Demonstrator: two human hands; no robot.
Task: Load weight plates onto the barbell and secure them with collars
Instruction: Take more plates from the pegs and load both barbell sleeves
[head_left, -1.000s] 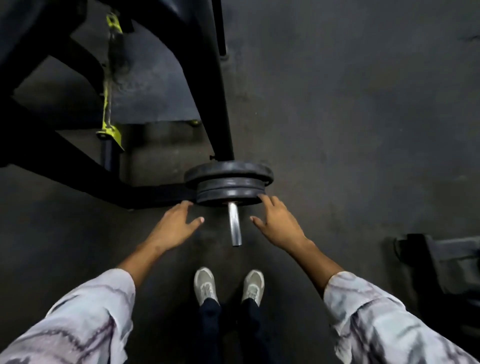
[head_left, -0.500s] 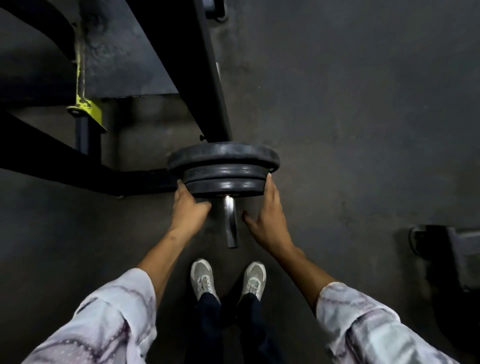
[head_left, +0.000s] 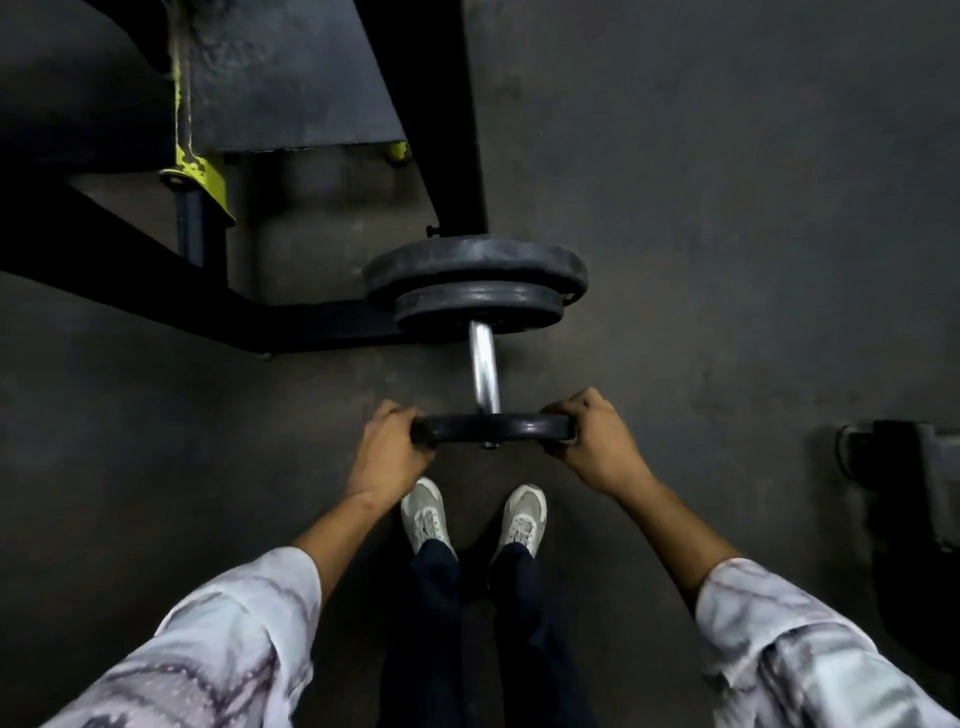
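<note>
While both hands' grip closes on the small plate (head_left: 492, 427), dark frame (head_left: 431, 104), perhaps a bench, behind.

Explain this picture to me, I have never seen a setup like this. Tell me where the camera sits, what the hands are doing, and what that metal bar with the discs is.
The camera sits on a person's head, looking down at their own arms and shoes. The shiny rod is the barbell sleeve, the bar's end. Two weight plates sit far up it, by a dark rack frame. The left hand and right hand grip opposite edges of a smaller plate, which sits at the rod's near tip. No collar is visible. Below is the dark floor.
</note>
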